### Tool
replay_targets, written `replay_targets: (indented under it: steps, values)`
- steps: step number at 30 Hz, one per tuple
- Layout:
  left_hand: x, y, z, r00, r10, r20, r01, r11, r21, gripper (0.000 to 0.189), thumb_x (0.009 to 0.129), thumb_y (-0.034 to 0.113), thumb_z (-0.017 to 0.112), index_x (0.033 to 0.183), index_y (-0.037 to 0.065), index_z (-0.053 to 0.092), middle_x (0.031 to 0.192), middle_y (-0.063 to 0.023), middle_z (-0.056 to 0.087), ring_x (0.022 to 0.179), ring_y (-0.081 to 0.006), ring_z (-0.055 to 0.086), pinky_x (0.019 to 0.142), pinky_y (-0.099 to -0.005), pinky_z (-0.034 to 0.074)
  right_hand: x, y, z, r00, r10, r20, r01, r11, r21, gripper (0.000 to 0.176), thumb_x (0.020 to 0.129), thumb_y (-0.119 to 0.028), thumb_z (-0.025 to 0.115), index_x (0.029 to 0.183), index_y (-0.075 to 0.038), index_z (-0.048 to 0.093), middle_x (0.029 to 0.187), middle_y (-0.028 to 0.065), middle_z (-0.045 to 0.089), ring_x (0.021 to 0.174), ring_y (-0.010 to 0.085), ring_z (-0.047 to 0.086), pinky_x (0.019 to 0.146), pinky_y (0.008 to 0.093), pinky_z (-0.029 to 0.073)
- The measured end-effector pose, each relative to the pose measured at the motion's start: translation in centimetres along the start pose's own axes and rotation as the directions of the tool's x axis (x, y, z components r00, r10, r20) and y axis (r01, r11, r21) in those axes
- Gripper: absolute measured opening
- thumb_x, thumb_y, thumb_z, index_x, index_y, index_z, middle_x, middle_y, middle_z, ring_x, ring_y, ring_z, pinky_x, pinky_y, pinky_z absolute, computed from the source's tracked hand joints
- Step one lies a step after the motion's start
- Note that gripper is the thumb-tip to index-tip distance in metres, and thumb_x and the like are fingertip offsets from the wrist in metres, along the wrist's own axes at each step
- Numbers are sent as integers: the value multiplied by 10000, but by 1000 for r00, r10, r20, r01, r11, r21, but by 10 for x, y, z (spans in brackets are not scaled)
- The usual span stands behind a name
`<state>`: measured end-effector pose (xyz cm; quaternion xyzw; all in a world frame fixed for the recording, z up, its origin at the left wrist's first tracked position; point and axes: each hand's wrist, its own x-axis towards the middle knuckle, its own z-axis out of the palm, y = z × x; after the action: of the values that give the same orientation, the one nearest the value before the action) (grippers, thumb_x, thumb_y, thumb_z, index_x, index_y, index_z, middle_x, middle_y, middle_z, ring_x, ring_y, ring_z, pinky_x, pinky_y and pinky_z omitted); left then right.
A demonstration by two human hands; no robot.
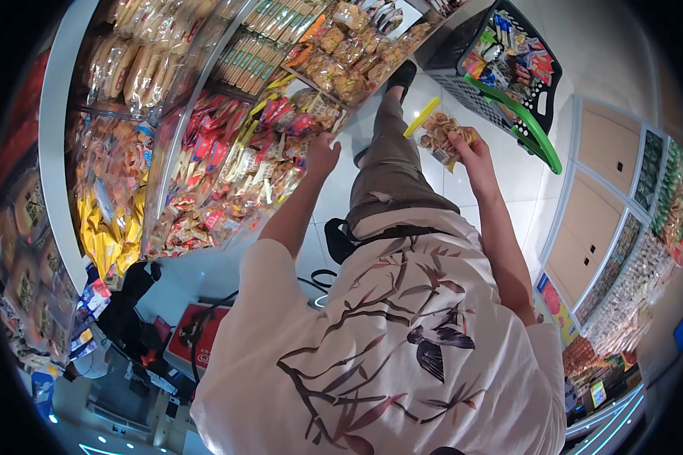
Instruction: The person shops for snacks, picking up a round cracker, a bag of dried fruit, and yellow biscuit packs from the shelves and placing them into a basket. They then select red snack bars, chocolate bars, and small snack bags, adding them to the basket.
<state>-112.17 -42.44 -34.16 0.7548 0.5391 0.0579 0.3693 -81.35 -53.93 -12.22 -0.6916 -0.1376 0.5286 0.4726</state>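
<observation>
My right hand (472,149) grips a clear packet of brown snack pieces (438,136) by its right side. A bright yellow strip (423,117) sticks out at the packet's upper left. My left hand (322,157) is beside the front edge of the snack bins, its fingers curled; whatever may be inside them is hidden. Closest to it are small wrapped snacks in red and clear packaging (284,125). To the right of the packet stands a dark shopping basket (463,89) with a green handle (535,129), holding many colourful packets.
Bins of bagged biscuits (341,53), stick snacks (247,64) and yellow bags (110,227) line the left. Cabinets with beige doors (588,216) and more packaged goods stand on the right. Behind me on the left is a red-and-white box (193,334). The floor (364,125) is pale tile.
</observation>
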Motion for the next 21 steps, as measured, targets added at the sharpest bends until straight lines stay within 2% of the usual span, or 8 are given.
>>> replay_targets:
  steps: [1,3,6,9,12,15,18,21]
  values:
    - [-2,-15,-1,983,-172,66,177,981,-82,354,811,322,669,1025,44,623,972,-180,670,903,-330,648,816,-423,491,2,2,2,1000,-9,15,10,999,-30,285,898,-258,662,1019,-17,569,874,17,631,796,70,562,731,224,450]
    - [-1,-42,0,852,-469,234,514,833,-203,393,803,352,674,1044,45,624,965,-187,675,916,-317,651,816,-411,495,5,5,6,999,-28,41,32,995,-90,293,899,-259,661,1024,-12,567,870,17,628,791,71,561,724,226,451]
    - [2,-81,15,858,-481,178,513,806,-294,442,800,389,657,1064,36,618,946,-178,680,884,-302,661,788,-399,506,6,5,14,997,18,70,-8,990,-143,279,914,-269,637,1037,-28,570,902,11,624,828,71,555,769,227,440]
    - [10,-57,-8,818,-479,318,553,807,-206,496,791,425,640,1064,13,607,920,-166,683,847,-297,668,765,-389,516,9,7,18,997,2,79,12,983,-184,299,909,-276,643,1042,-18,567,900,15,626,823,76,553,765,231,439]
    - [18,-57,-5,822,-504,265,559,802,-208,508,776,424,637,1055,1,602,918,-162,686,809,-305,671,752,-394,519,9,2,19,996,-15,85,35,972,-233,313,905,-282,649,1043,-14,565,901,20,627,823,77,552,765,230,437]
    - [16,-40,-18,785,-547,292,611,760,-220,499,766,407,641,1051,1,600,902,-160,683,808,-308,672,754,-388,521,6,1,21,997,-55,47,63,980,-188,358,881,-294,679,1038,8,568,853,26,627,765,71,558,704,226,451]
    - [19,-60,-3,921,-356,155,370,926,-75,426,780,345,624,1028,0,610,928,-183,673,815,-320,666,724,-389,524,4,7,17,999,-34,14,36,982,-188,358,883,-299,676,1038,6,569,849,26,627,763,72,558,698,226,451]
    - [16,-9,-28,974,-208,85,219,965,-148,348,787,282,616,995,3,625,935,-199,653,853,-350,645,752,-404,515,7,16,12,999,-34,13,36,986,-164,360,883,-297,677,1044,5,567,848,28,628,760,73,559,695,225,452]
